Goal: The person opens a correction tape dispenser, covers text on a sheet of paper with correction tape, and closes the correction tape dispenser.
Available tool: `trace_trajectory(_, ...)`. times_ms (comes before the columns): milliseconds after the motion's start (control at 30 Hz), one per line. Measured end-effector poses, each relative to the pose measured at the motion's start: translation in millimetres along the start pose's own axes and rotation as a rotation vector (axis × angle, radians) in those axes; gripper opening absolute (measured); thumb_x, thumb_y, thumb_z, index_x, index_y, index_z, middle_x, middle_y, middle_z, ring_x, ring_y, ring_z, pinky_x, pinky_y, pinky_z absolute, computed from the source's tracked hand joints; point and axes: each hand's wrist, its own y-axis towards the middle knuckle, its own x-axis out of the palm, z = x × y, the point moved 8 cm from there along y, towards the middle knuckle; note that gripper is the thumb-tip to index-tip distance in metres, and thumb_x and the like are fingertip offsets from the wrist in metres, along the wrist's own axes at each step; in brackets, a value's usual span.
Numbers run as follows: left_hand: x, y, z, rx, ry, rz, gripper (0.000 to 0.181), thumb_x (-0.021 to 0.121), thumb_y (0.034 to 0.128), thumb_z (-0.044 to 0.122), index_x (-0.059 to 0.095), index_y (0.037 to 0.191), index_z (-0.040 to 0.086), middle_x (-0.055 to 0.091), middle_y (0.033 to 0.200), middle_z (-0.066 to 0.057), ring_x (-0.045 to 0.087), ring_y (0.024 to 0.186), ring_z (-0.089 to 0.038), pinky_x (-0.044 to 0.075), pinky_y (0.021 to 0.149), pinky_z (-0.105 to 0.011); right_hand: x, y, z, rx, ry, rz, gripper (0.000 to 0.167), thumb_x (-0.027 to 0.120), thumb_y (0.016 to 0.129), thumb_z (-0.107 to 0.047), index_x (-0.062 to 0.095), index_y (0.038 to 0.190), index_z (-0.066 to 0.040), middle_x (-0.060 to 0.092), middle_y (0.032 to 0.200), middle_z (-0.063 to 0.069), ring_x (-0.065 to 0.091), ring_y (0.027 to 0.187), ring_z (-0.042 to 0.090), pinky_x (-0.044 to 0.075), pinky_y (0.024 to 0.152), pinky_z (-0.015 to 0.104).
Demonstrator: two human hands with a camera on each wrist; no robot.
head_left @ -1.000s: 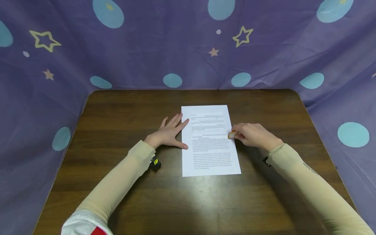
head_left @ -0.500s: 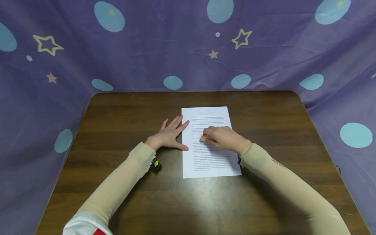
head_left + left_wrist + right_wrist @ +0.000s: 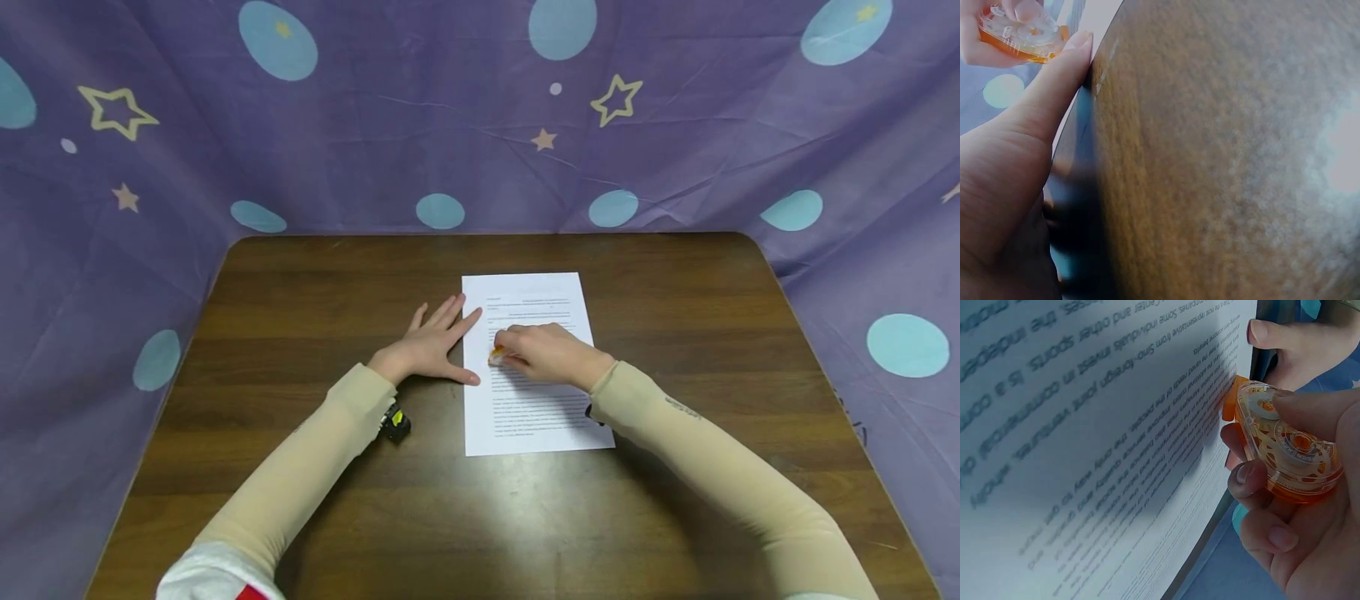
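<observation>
A printed sheet of paper point(image 3: 540, 425) lies flat on the wooden table. My left hand point(image 3: 429, 348) rests with fingers spread over the sheet's left edge, thumb and fingertips touching it. My right hand point(image 3: 551, 354) holds a correction tape point(image 3: 1291, 440) with a clear and orange case, gripped between thumb and curled fingers. The tape's orange tip point(image 3: 1233, 399) is at the paper, near the start of a text line on the left side. In the left wrist view the correction tape point(image 3: 1019, 31) appears just beyond my left thumb. Part of the text is hidden under my right hand.
The brown table point(image 3: 337, 275) extends around the sheet on all sides. A purple curtain point(image 3: 480, 125) with stars and blue ovals hangs behind it and at both sides. A black wrist camera point(image 3: 395, 422) sits under my left wrist.
My right hand has moved left with the correction tape, from the sheet's right edge across to its left side. My left hand has stayed in place on the paper's edge.
</observation>
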Motion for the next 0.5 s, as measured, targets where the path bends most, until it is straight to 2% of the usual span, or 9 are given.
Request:
trace_trajectory(300,-2.2,-2.8,2.1,0.008,-0.027,0.016,0.124,0.073,0.0796,0.077,0.004,0.170,0.026,-0.018,0.174,-0.008,-0.017,0.160,-0.025,-0.014,0.121,-0.063,-2,5.1,-10,0.000,-0.068,-0.032,0.004,0.068,0.098,-0.010,0.064,0.098,-0.011,0.061,0.085,-0.001,0.052,0.063,0.013,0.049,0.056,0.035)
trace_trajectory(500,-1.3,-2.0,2.2,-0.001,-0.005,0.005,0.125,0.072,0.0794,0.077,0.002,0.169,0.028,-0.019,0.174,-0.006,-0.018,0.160,-0.024,-0.014,0.122,-0.062,-6,3.6,-13,-0.001,-0.096,-0.032,0.004,0.068,0.098,-0.010,0.065,0.096,-0.011,0.061,0.083,-0.001,0.049,0.060,0.013,0.046,0.053,0.035)
